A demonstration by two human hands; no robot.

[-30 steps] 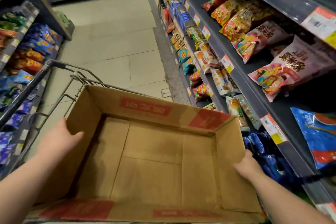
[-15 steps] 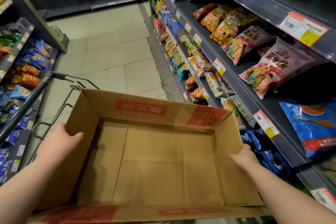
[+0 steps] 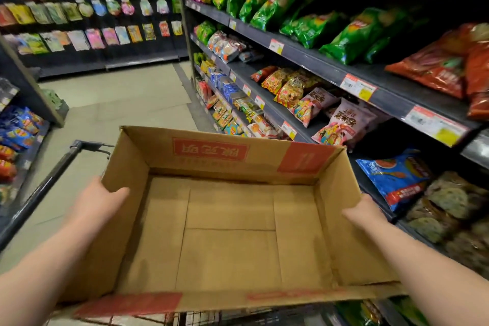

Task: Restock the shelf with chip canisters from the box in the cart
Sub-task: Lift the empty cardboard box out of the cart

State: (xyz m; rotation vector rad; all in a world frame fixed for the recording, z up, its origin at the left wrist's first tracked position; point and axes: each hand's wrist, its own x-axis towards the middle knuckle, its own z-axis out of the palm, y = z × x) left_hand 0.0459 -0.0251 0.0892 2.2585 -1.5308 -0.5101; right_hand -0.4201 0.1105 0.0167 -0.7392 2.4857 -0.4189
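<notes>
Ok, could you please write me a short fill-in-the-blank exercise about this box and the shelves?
1. The cardboard box is ___ inside.
2. The left hand and the right hand both hold the ___.
3. The chip bags above the red bags are ___.
4. The cart handle shows to the box's ___.
Missing: empty; box; green; left.

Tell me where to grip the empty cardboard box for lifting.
The top rims of its two side walls, one hand from each side, where the left hand and right hand grip now. The cardboard box is wide and open-topped, so opposed grips should balance it.
</notes>
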